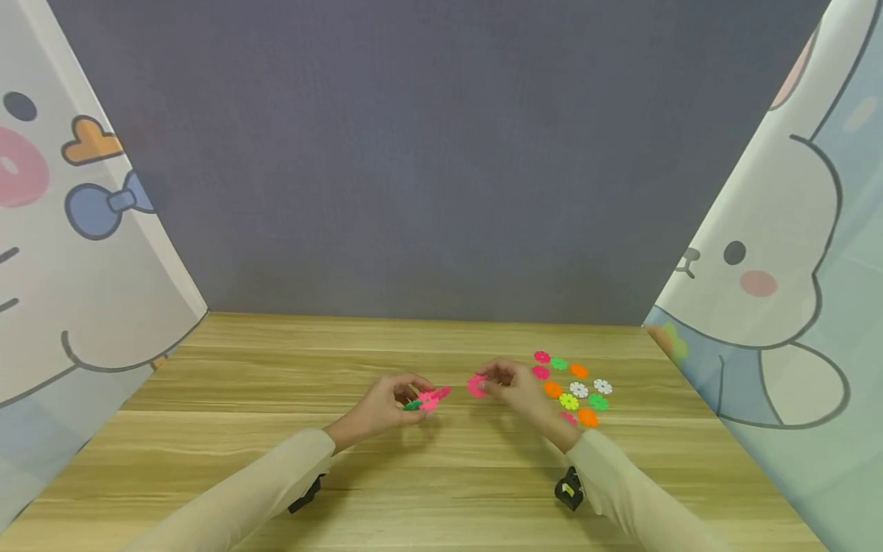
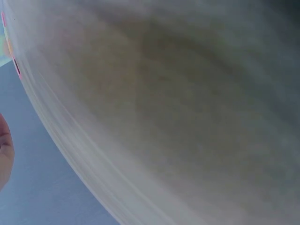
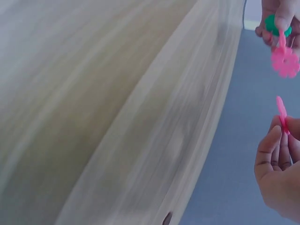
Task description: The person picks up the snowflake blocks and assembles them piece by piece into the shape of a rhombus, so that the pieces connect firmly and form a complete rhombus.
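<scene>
Near the middle of the table, my left hand [image 1: 388, 399] grips a small cluster of joined flower-shaped discs, a green disc [image 3: 277, 25] by the fingers and pink discs [image 3: 285, 62] jutting out toward the right. My right hand [image 1: 513, 387] pinches a single pink disc [image 1: 476, 386] between thumb and fingers. In the right wrist view that disc [image 3: 281, 112] is seen nearly edge-on, apart from the cluster. Only a sliver of the left hand [image 2: 4, 152] shows in the left wrist view.
Several loose discs in orange [image 1: 588, 418], white [image 1: 602, 386], green [image 1: 598, 401], yellow [image 1: 569, 401] and pink [image 1: 541, 357] lie on the wooden table [image 1: 441, 491], right of my right hand. A grey panel [image 1: 428, 169] stands behind, with cartoon-printed side walls [image 1: 779, 199].
</scene>
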The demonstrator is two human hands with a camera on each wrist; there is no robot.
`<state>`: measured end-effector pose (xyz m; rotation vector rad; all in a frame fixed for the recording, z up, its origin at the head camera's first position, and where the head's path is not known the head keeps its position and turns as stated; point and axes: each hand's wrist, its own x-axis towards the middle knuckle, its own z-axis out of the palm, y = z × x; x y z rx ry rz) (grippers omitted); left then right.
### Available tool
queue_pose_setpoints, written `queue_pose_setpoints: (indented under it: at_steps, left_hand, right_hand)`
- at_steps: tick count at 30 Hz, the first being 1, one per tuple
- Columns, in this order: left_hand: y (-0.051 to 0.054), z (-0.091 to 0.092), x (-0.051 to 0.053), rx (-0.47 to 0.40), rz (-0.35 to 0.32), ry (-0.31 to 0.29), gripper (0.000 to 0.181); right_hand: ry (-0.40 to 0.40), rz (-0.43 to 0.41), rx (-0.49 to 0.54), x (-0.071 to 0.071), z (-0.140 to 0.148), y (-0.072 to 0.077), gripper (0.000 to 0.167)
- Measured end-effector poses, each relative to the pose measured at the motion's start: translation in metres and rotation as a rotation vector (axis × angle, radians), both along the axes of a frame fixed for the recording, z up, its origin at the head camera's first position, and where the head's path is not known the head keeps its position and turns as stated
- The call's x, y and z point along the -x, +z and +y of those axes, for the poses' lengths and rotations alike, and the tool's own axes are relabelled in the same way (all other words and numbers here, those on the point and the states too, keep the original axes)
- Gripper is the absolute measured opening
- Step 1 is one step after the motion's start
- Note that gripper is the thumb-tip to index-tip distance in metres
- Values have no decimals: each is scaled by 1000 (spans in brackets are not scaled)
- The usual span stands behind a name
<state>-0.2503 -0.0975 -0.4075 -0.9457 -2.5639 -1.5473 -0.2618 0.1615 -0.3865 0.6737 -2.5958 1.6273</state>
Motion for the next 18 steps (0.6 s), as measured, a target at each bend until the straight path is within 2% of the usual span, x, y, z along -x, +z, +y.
queue_pose_setpoints:
  at_steps: [5,6,8,18]
  left_hand:
    - [0,1,1,-2,5,-5,32]
    - [4,2,-2,-3,-1,-6,32]
    - [4,3,-2,-8,-5,-8,32]
    - [0,3,2,-4,19,-9,31]
  right_hand:
    - [4,-5,62,0,-12,3,19]
    - [13,-2,73,0,-14,4,19]
    - [30,0,88,-1,-17,5,19]
    - [24,-60,108,-5,-26,7,21]
